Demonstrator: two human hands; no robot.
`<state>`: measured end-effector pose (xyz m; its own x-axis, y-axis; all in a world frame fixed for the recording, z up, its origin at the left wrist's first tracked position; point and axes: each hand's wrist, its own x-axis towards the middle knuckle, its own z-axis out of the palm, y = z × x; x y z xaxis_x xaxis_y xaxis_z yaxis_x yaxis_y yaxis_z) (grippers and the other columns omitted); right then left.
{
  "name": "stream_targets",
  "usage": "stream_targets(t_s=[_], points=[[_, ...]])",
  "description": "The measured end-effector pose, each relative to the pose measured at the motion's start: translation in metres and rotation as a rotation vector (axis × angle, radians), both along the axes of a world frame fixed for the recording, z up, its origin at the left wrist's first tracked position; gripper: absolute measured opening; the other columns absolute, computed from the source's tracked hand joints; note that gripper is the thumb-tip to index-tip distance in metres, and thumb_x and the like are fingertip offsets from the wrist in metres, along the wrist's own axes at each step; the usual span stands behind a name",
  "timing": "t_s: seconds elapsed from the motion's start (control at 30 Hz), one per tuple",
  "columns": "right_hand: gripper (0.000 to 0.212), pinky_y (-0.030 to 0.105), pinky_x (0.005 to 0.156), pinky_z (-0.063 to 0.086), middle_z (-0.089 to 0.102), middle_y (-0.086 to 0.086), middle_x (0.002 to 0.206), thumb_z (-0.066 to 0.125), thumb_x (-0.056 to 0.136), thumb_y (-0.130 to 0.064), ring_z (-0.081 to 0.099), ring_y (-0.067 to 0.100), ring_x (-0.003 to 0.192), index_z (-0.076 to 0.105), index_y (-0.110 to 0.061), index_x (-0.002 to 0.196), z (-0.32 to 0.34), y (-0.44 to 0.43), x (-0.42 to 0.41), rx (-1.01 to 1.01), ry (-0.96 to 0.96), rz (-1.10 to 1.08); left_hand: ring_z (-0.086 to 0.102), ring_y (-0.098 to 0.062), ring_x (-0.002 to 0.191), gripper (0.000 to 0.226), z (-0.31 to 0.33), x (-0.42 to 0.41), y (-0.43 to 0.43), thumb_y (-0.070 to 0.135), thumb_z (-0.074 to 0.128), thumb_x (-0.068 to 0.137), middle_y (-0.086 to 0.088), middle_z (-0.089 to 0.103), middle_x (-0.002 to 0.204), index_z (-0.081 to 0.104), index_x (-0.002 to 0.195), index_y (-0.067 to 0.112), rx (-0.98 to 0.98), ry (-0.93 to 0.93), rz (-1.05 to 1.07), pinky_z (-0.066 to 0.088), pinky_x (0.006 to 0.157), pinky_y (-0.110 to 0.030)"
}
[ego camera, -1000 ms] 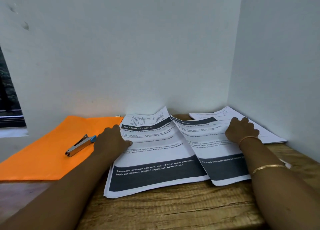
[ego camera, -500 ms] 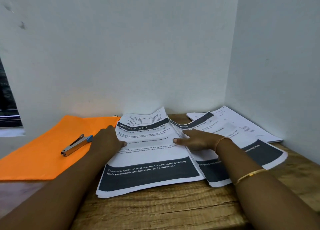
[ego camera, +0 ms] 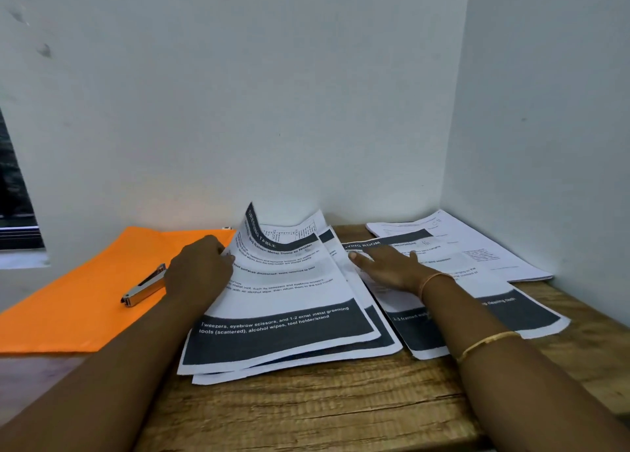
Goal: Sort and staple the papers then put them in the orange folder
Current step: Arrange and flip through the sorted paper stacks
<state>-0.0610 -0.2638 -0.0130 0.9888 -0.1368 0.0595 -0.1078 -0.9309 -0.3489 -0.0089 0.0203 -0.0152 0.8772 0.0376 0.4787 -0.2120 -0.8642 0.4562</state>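
The orange folder [ego camera: 85, 298] lies flat at the table's left edge, with the stapler [ego camera: 143, 286] resting on it. Just right of it, the left hand [ego camera: 201, 271] curls its fingers round the left edge of the top Dressing Table sheet [ego camera: 289, 301], whose far corner bows upward. More sheets lie fanned beneath it. The right hand [ego camera: 388, 267] lies flat, fingers straight, pressing the Living Room sheet [ego camera: 477, 301]. A white stack [ego camera: 477, 243] fills the far right corner. The papers look light, limp and likely to slide over each other, so an edge or corner is probably the best hold. Walls close the back and right, and bare table [ego camera: 306, 410] runs along the near edge.
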Motion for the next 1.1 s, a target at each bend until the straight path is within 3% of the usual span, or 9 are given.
stream_targets(t_s=[0.17,0.27,0.43,0.53,0.6,0.7,0.77,0.87,1.1], points=[[0.040,0.035,0.114,0.024,0.043,-0.022,0.135,0.048,0.096,-0.031,0.033,0.003,0.130,0.048,-0.034,0.135,0.012,0.013,-0.009,0.196,-0.306,0.253,0.049,-0.029,0.073,0.017,0.010,-0.007,-0.005,0.019,0.046,0.097,-0.014,0.056,0.084,0.051,0.102,0.003,-0.235,-0.140,-0.046,0.035,0.061,-0.035],[0.033,0.031,0.100,0.039,0.059,-0.004,0.127,0.051,0.095,-0.020,0.050,0.016,0.119,0.059,-0.014,0.126,0.020,0.028,-0.014,0.228,-0.377,0.231,0.049,-0.028,0.073,0.020,0.011,-0.008,-0.007,0.019,0.045,0.098,-0.019,0.059,0.091,0.048,0.108,0.002,-0.324,-0.169,-0.069,0.034,0.060,-0.034],[0.041,0.023,0.083,0.038,0.055,0.009,0.132,0.051,0.093,-0.014,0.052,0.020,0.112,0.045,-0.007,0.133,0.023,0.038,-0.018,0.399,-0.301,0.163,0.047,-0.024,0.081,0.028,0.013,-0.009,-0.012,0.024,0.046,0.098,-0.021,0.060,0.109,0.049,0.115,0.002,-0.472,-0.159,-0.106,0.032,0.064,-0.031],[0.058,0.026,0.099,0.036,0.043,0.004,0.144,0.050,0.090,-0.010,0.044,0.020,0.127,0.031,-0.011,0.145,0.022,0.033,-0.011,0.504,-0.248,0.092,0.047,-0.022,0.084,0.029,0.013,-0.010,-0.015,0.025,0.046,0.098,-0.019,0.060,0.110,0.049,0.116,0.003,-0.531,-0.157,-0.120,0.032,0.066,-0.030],[0.053,0.029,0.098,0.040,0.048,0.002,0.140,0.048,0.086,-0.002,0.048,0.020,0.124,0.042,-0.013,0.137,0.021,0.029,-0.008,0.595,-0.206,0.067,0.049,-0.021,0.085,0.028,0.010,-0.011,-0.017,0.025,0.047,0.097,-0.015,0.060,0.108,0.050,0.114,0.004,-0.562,-0.152,-0.151,0.032,0.066,-0.029],[0.047,0.018,0.070,0.050,0.068,0.002,0.109,0.035,0.080,0.013,0.064,0.018,0.097,0.065,-0.015,0.103,0.026,0.025,-0.012,0.744,-0.156,0.074,0.053,-0.022,0.088,0.024,0.004,-0.010,-0.022,0.025,0.048,0.097,-0.009,0.059,0.104,0.050,0.113,0.006,-0.562,-0.112,-0.236,0.035,0.062,-0.031],[0.036,0.013,0.052,0.039,0.064,0.003,0.090,0.035,0.084,0.012,0.058,0.016,0.075,0.063,-0.009,0.090,0.033,0.018,-0.016,0.678,-0.196,-0.043,0.057,-0.022,0.081,0.024,0.002,-0.009,-0.024,0.024,0.051,0.096,-0.007,0.059,0.105,0.049,0.115,0.009,-0.607,-0.066,-0.311,0.042,0.061,-0.029],[0.027,0.023,0.074,0.036,0.059,0.014,0.110,0.040,0.090,-0.004,0.055,0.031,0.097,0.057,-0.002,0.111,0.034,-0.008,-0.015,0.338,-0.265,-0.311,0.061,-0.019,0.066,0.019,0.002,-0.011,-0.026,0.019,0.052,0.096,-0.001,0.056,0.100,0.047,0.112,0.011,-0.739,0.020,-0.405,0.053,0.051,-0.025],[0.035,0.044,0.105,0.030,0.050,0.012,0.133,0.041,0.092,-0.017,0.045,0.033,0.123,0.052,-0.014,0.126,0.026,-0.045,-0.027,0.042,-0.189,-0.662,0.066,-0.021,0.076,0.010,-0.002,-0.010,-0.020,0.010,0.052,0.094,-0.002,0.060,0.103,0.058,0.089,0.017,-0.579,0.028,-0.327,0.055,0.076,-0.042]])
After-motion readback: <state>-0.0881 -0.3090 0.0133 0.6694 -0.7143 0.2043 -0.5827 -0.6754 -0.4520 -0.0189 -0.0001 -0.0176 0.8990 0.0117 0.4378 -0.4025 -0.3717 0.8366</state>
